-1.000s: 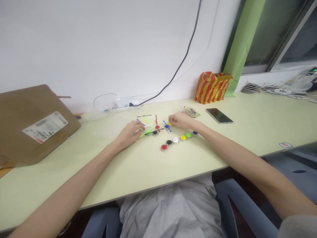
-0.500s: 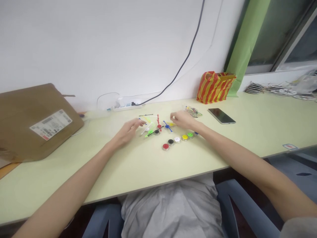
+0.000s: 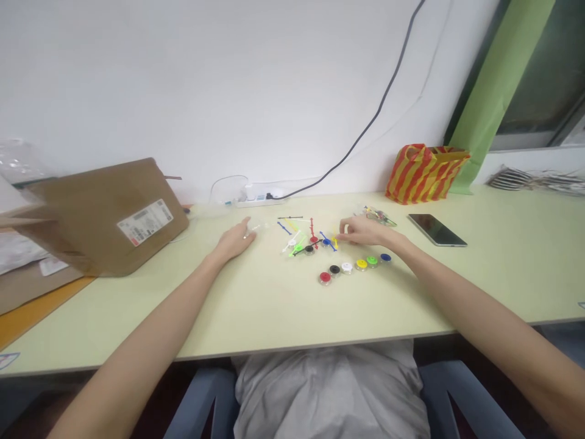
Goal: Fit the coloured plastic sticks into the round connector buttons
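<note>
The left hand (image 3: 235, 239) is laid flat on the table (image 3: 256, 305), fingers loosely spread, nothing gripped; a clear bit of plastic (image 3: 256, 227) lies just by its fingertips. The right hand (image 3: 365, 231) is set at the right end of a scatter of thin coloured sticks (image 3: 304, 235), its fingertips pinched together on a small yellow piece (image 3: 335, 241); whether the piece is lifted cannot be told. The sticks, in black, blue, red, yellow, white and green, lie crossed over each other between the two hands, some carrying small discs. Just in front of the right hand a row of six caps (image 3: 354, 267) is lined up on the table: red, black, white, yellow, green, blue, from left to right. A clear bag of small parts (image 3: 380, 214) is seen just behind the right hand. Further right a phone (image 3: 437, 229) lies face up, and a red and yellow striped bag (image 3: 423, 172) stands against the wall. A power strip (image 3: 260, 196) sits at the table's back edge, and a brown box (image 3: 109, 213) with a label is tilted at the left.
</note>
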`<state>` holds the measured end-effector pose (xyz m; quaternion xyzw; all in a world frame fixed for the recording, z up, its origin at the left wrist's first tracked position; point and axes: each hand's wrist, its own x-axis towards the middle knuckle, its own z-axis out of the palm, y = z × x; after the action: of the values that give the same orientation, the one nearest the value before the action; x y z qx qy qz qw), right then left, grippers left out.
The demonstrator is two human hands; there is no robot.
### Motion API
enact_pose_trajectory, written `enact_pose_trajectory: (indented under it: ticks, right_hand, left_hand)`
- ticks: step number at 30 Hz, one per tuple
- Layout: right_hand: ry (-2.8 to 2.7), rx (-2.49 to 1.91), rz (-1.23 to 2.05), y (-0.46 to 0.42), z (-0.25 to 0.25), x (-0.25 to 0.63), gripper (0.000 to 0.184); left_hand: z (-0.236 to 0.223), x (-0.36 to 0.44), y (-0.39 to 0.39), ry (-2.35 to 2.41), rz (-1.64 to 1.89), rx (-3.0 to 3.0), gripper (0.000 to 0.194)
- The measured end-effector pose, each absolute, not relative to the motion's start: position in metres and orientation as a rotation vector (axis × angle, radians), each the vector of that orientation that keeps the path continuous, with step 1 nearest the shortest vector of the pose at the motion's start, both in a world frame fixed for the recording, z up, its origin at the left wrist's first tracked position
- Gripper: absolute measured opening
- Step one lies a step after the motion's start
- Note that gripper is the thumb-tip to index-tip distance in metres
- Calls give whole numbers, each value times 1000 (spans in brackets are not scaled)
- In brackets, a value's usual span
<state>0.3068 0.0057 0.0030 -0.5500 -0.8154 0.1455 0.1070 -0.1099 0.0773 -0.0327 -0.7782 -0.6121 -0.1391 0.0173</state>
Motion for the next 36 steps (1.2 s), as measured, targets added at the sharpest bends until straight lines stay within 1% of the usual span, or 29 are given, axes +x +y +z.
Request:
enact_pose_trajectory:
  ticks: [5, 9, 14, 18, 20, 23, 25, 27, 29, 33, 36]
  right_hand:
    - [-2408, -1578, 427, 2, 7, 303, 23]
    - [-2413, -1643, 388, 1, 6, 301, 19]
    - [-2344, -1692, 156, 3, 0, 301, 22]
    - [-2303, -1645, 131, 2, -6, 292, 29]
    - [-2330, -1651, 115, 2, -9, 288, 26]
    - [-2352, -1698, 62, 7, -12, 292, 15]
    - [-2340, -1722, 40, 12, -13, 298, 14]
    - [-2315, -1725, 25, 18, -14, 306, 14]
    - [-2267, -1729, 6, 22, -15, 311, 15]
    - [-2129, -1706, -39, 22, -13, 313, 17]
    - [-2009, -1680, -100, 18, -9, 311, 20]
  left_hand:
    - [-30, -108, 76, -1857, -481, -2400, 59]
    - [-29, -106, 73, -1765, -496, -2436, 66]
    - [-23, -97, 67, -1715, -471, -2429, 71]
    - [-23, -92, 67, -1710, -419, -2389, 66]
    - [-25, -94, 68, -1743, -405, -2355, 64]
    - [-26, -98, 69, -1859, -326, -2348, 76]
    - [-26, -100, 69, -1928, -270, -2363, 84]
    - [-25, -102, 70, -1952, -261, -2352, 85]
    - [-25, -104, 72, -1930, -293, -2326, 81]
    - [-26, -106, 75, -1862, -354, -2303, 61]
    - [-26, -106, 74, -1851, -379, -2287, 58]
